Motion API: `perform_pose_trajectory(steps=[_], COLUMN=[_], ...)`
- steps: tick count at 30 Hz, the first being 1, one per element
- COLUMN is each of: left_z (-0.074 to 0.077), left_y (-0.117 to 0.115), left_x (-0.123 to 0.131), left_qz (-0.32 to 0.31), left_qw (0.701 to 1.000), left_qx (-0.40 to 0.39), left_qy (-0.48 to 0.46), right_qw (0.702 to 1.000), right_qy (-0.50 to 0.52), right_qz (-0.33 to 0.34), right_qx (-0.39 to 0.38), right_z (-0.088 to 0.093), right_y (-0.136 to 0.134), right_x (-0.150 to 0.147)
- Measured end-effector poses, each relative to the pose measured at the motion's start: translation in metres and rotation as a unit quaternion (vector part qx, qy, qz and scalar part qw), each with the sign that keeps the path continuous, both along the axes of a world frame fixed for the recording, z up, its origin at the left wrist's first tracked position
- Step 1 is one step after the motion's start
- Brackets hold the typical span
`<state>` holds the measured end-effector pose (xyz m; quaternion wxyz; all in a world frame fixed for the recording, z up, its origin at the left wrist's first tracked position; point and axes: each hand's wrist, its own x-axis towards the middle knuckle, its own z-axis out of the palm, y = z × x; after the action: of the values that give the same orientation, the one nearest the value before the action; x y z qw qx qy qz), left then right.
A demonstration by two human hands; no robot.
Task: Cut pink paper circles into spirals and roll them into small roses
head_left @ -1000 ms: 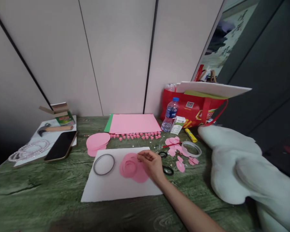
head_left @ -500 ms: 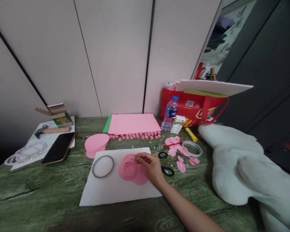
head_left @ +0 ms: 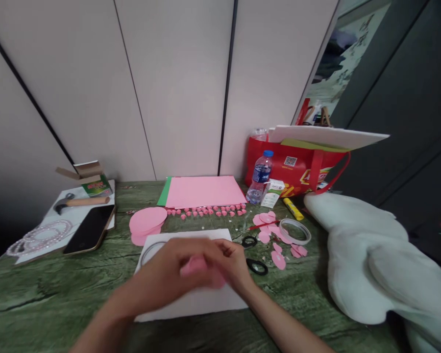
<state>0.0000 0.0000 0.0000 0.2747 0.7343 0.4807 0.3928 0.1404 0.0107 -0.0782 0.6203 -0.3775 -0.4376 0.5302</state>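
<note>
My left hand [head_left: 176, 264] reaches over the white sheet [head_left: 191, 301], its fingers curved and smeared by motion. Its fingertips are close to my right hand [head_left: 235, 257], whose thumb and fingers are pinched together; what is between them, if anything, is too small to make out. Pink paper circles [head_left: 195, 264] show in part under and between the hands, on the sheet. A thin grey ring [head_left: 145, 253] lies on the sheet, partly covered by my left hand. Just right of my right hand are the black handles of scissors [head_left: 257, 266].
Small pink rolled pieces [head_left: 206, 211] line up before stacked pink paper [head_left: 206, 191]. Pink discs [head_left: 148, 220] lie left; pink cutouts [head_left: 278, 260], a tape roll [head_left: 294, 231] and a yellow glue stick [head_left: 293, 209] right. Behind stands a water bottle [head_left: 260, 176]; a phone [head_left: 90, 229] lies left.
My left hand has come into view from the lower left and now covers part of the sheet, ring and pink circles. My right hand remains pinched in about the same place.
</note>
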Motion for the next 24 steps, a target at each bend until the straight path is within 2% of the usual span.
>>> perform_pose_trajectory(steps=[2,5,9,17,24], left_z=[-0.007,-0.027,-0.049,-0.051,-0.052], left_y=[0.003,0.004,0.001,-0.004,-0.007], left_x=[-0.001,-0.006,-0.009,-0.007,-0.009], left_qz=[0.019,0.067,0.083,0.068,0.052], left_qw=[1.000,0.996,0.992,0.996,0.993], left_qx=[0.003,0.015,-0.003,-0.050,-0.088], left_qy=[0.021,0.064,0.093,-0.022,-0.050], right_qw=[1.000,1.000,0.999,0.999,0.997], right_qy=[0.015,0.019,0.018,-0.001,-0.009], right_qz=[0.003,0.010,0.021,0.020,0.040], right_qx=[-0.006,-0.021,-0.035,-0.046,-0.065], right_z=[0.001,0.001,0.001,-0.002,-0.001], right_y=[-0.001,-0.002,-0.005,-0.004,-0.006], right_x=[0.000,-0.001,-0.003,-0.005,-0.007])
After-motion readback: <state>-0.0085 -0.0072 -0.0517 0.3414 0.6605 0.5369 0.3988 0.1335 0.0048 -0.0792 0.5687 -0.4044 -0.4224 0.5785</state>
